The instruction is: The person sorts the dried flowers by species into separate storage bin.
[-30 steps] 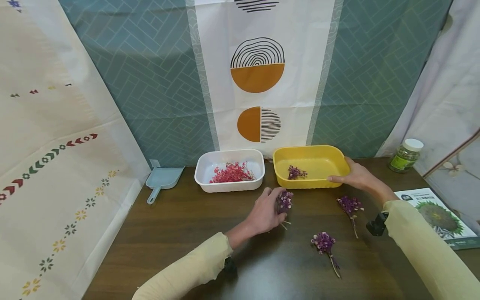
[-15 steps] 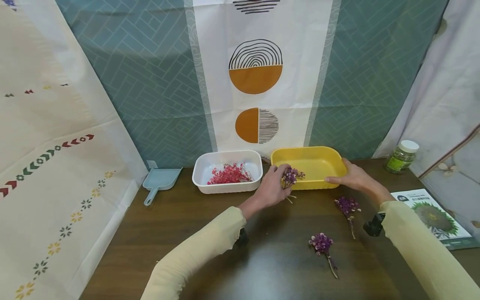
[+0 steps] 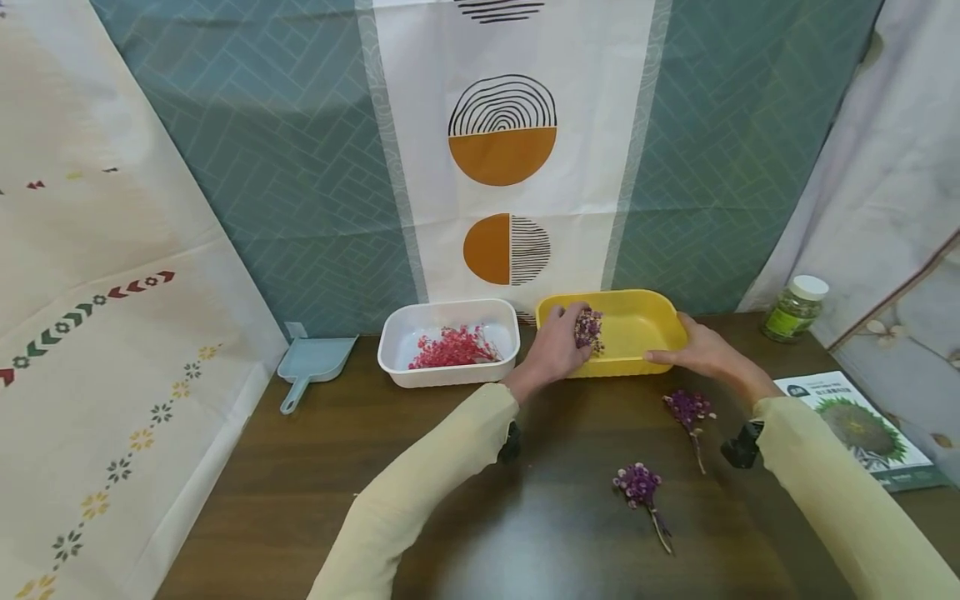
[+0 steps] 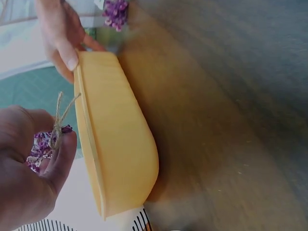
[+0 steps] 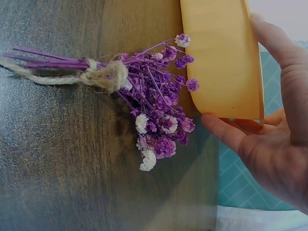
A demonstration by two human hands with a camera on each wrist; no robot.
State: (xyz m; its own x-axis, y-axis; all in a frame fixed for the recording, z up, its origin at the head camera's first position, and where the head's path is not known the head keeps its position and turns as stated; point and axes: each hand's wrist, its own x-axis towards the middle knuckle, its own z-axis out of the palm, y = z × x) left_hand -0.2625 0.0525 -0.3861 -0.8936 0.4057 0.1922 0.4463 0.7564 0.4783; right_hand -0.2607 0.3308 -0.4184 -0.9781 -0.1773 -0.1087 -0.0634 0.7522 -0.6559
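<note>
My left hand (image 3: 557, 343) pinches a small bunch of purple dried flowers (image 3: 589, 328) over the left part of the yellow basin (image 3: 645, 367). Twine tied round its stems shows between thumb and fingers in the left wrist view. My right hand (image 3: 701, 350) grips the basin's right end, thumb on the near rim and fingers round the outer side. A second purple bunch (image 5: 163, 96), tied with twine, lies on the table just in front of the basin's right end. Another tied purple bunch (image 3: 637, 487) lies nearer me.
Left of the yellow basin stands a white basin (image 3: 450, 381) with pinkish-red dried flowers (image 3: 456, 347). A light blue dustpan (image 3: 317, 360) lies farther left. At the right are a lidded jar (image 3: 795, 310) and a booklet (image 3: 858, 421). Fabric hangs behind the table.
My left hand has carried its purple bunch up and to the right, from in front of the basins to over the yellow one. My right hand keeps its grip on the basin's end.
</note>
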